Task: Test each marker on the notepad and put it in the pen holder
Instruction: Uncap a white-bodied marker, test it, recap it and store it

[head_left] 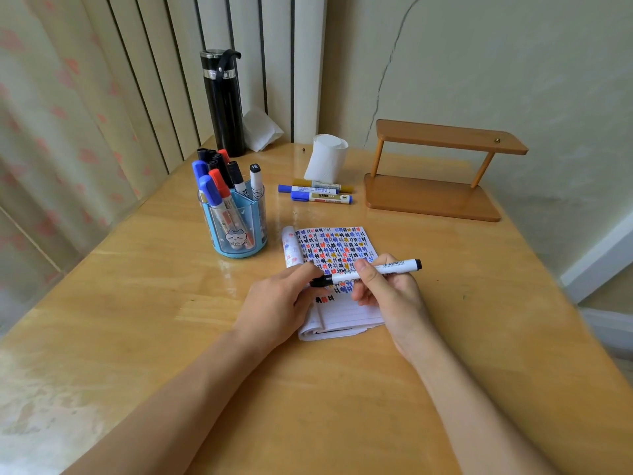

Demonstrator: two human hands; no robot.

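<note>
A white marker with black ends (373, 270) lies level above the notepad (342, 313). My right hand (390, 289) grips its barrel. My left hand (284, 299) pinches the black cap at its left end. The notepad's open page is covered with coloured test marks over its upper part. The blue transparent pen holder (236, 231) stands to the left of the notepad and holds several blue, red, black and white markers. Three more markers (318, 192), two blue and one yellow-brown, lie on the table beyond the notepad.
A black flask (222, 101) stands at the back by the curtain, with a crumpled tissue (260, 130) beside it. A white paper roll (325, 159) stands behind the loose markers. A small wooden shelf (435, 169) sits at the back right. The table's right edge (561, 289) drops off nearby.
</note>
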